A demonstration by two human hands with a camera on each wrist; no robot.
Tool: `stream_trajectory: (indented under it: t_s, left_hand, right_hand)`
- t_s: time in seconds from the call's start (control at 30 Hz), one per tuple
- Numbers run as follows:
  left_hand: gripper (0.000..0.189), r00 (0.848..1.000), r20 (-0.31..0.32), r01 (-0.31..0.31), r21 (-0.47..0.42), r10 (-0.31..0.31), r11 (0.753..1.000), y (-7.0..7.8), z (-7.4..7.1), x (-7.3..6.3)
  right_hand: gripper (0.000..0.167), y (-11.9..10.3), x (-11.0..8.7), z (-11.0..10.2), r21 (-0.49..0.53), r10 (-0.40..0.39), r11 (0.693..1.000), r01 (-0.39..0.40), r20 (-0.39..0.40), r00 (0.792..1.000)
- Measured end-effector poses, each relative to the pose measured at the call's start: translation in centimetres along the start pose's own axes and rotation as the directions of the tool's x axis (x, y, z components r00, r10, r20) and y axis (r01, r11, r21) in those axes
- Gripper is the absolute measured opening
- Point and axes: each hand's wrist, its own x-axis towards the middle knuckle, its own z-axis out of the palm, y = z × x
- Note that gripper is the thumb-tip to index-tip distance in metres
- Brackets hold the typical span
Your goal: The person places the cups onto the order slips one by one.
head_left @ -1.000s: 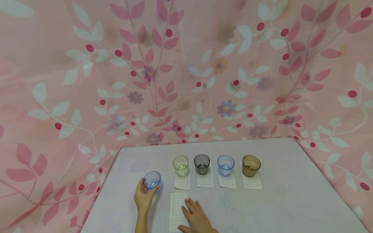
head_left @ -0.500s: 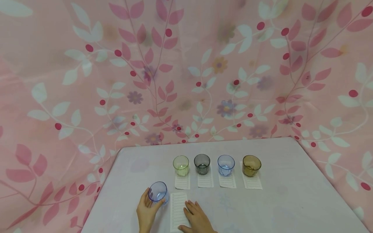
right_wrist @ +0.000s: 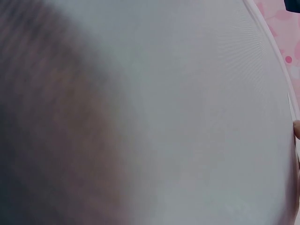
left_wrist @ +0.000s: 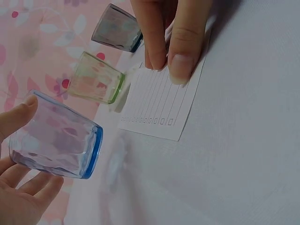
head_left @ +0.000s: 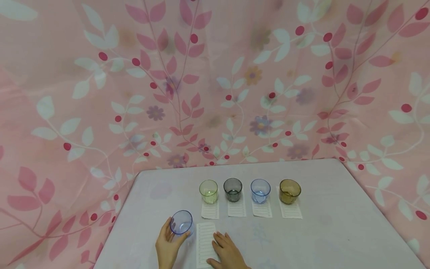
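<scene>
My left hand point(head_left: 167, 243) grips a clear blue glass cup point(left_wrist: 58, 136) by its side, thumb on one side and fingers on the other. The cup is held above the tabletop, its mouth up and slightly tilted in the head view. Just right of it lies a long lined paper slip point(head_left: 205, 244) with a column of small boxes. My right hand point(head_left: 228, 252) rests on the slip's right edge, fingers extended and thumb toward the near end. In the left wrist view the right thumb and fingertips touch the paper.
Along the back stand a green glass cup point(head_left: 208, 192), a dark grey one point(head_left: 233, 190), another blue one point(head_left: 260, 191) and an amber one point(head_left: 290, 192). Each has a smaller lined slip point(head_left: 210, 212) at its base. A pink floral cloth point(head_left: 215, 82) hangs behind the white-covered table point(head_left: 336, 231).
My left hand has brought the blue cup nearer and to the right, close beside the long slip; in the last half second it barely shifts. The right hand stays on the paper.
</scene>
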Motion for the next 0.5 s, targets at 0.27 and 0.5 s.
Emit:
stream_trajectory:
  t_s: [0.27, 0.5]
  left_hand:
    - [0.087, 0.999, 0.026, 0.041, 0.008, -0.041, 0.999, 0.9, -0.2, -0.6]
    - [0.085, 1.0, 0.021, 0.02, -0.005, -0.02, 1.0, 1.2, 0.2, -1.2]
  right_hand:
    - [0.059, -0.2, -0.1, 0.1, 0.0, 0.018, 1.0, -0.018, 0.03, 0.999]
    - [0.057, -0.3, -0.2, 0.1, -0.005, 0.017, 1.0, -0.017, -0.002, 1.0]
